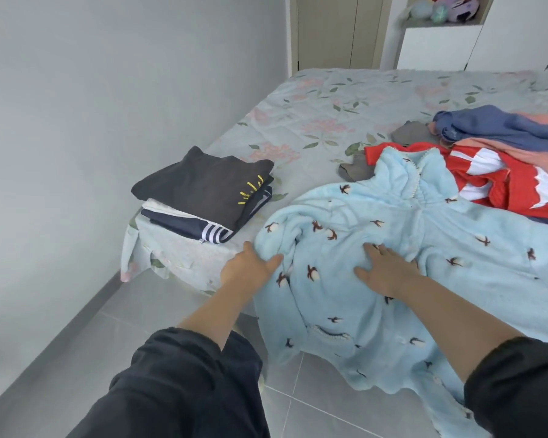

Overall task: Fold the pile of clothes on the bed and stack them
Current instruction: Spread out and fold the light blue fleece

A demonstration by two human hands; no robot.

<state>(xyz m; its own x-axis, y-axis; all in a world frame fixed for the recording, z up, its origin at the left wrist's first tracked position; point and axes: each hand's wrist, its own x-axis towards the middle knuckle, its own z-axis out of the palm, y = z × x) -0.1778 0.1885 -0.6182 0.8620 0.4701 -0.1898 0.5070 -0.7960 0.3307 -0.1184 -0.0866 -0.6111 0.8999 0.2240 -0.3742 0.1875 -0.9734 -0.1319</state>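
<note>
Both hands are on the blue fleece garment (345, 222) here. It's a pale blue, fluffy piece dotted with small dark-and-white sprigs, with a white bobble trim round the neck at the end far from the hands. It lies spread across the near edge of the bed (314, 105), its lower part spilling over the side toward the floor (140, 327) beneath the forearms. The left hand (250, 268) grips a bunched fold at the garment's left edge, thumb on top, fingers tucked under the cloth. The right hand (385, 268) lies flat on the middle of it, fingers straight and spread, grasping nothing, pressing on the fleece. Beyond the left hand and off to its left sits the folded stack (187, 221): a dark grey top (200, 181) with yellow dashes uppermost, navy pieces with white stripes beneath. Beyond the right hand, off to its right, lies the unfolded pile (519, 143): 1 red and white knit (487, 181) right by the fleece's collar, with blue, salmon and grey pieces behind it
</note>
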